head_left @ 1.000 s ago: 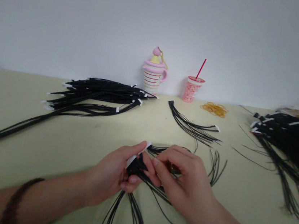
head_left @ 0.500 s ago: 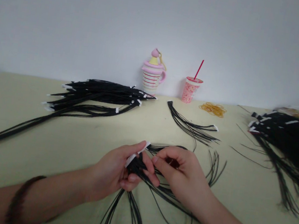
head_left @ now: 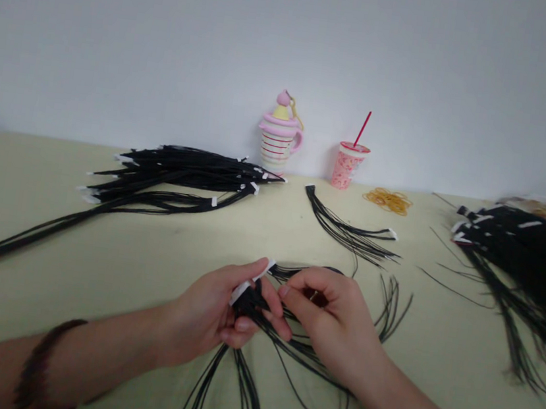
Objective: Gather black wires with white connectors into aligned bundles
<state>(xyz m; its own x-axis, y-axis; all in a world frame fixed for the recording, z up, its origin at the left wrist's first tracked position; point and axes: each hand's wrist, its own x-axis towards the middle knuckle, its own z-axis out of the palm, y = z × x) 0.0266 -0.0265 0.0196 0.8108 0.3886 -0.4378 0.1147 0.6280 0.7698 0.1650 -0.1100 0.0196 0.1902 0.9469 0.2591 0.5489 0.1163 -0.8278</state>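
Observation:
A black wire harness (head_left: 251, 303) with white connectors lies across my left hand (head_left: 228, 302), whose thumb and fingers are closed on its connector end. Its wires hang down below the hand and fan out to the right over the table. Close beside it, my right hand (head_left: 327, 311) has thumb and index finger pinched together at the wires near the left fingertips. Something small and brass-coloured shows inside the curled right fingers. Exactly what the pinch holds is mostly hidden, though wires run under that hand.
A pile of black wire harnesses (head_left: 182, 170) lies at the back left, a larger one (head_left: 540, 257) at the right. One single harness (head_left: 335, 225) rests mid-table. Behind stand a striped mug (head_left: 275, 145) and a pink cup (head_left: 346, 166) with a straw, beside yellow rubber bands (head_left: 387, 200).
Both hands keep nearly the same place and grip. The small brass-coloured thing in the right hand shows a little more clearly now.

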